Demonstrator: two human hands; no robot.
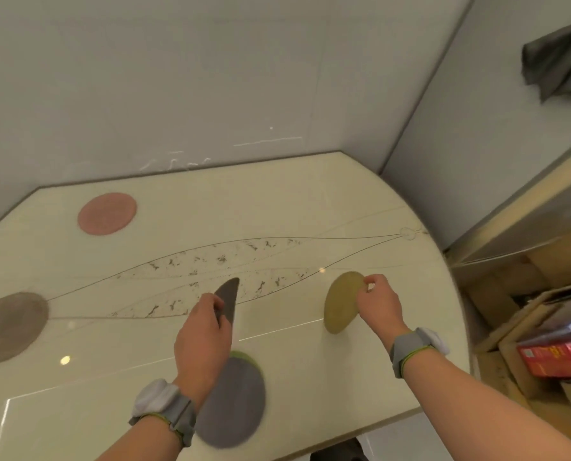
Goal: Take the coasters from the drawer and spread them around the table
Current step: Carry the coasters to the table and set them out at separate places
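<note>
My left hand [202, 334] grips a dark brown round coaster [228, 299], held tilted on edge above the middle of the cream table [310, 207]. My right hand [378, 302] pinches the upper edge of an olive-yellow coaster [339, 302], tilted over the table's right side. A pink coaster [107, 212] lies flat at the far left. A brown coaster [9, 327] lies at the left edge. Near the front edge a grey coaster [234, 404] rests on top of a green one [246, 357], of which only a sliver shows.
The table stands in a corner against grey walls. To the right are open shelves [526, 261] with cardboard boxes and a red box [556, 357]. A dark cloth [556, 58] hangs at the upper right. Both wrists wear grey bands.
</note>
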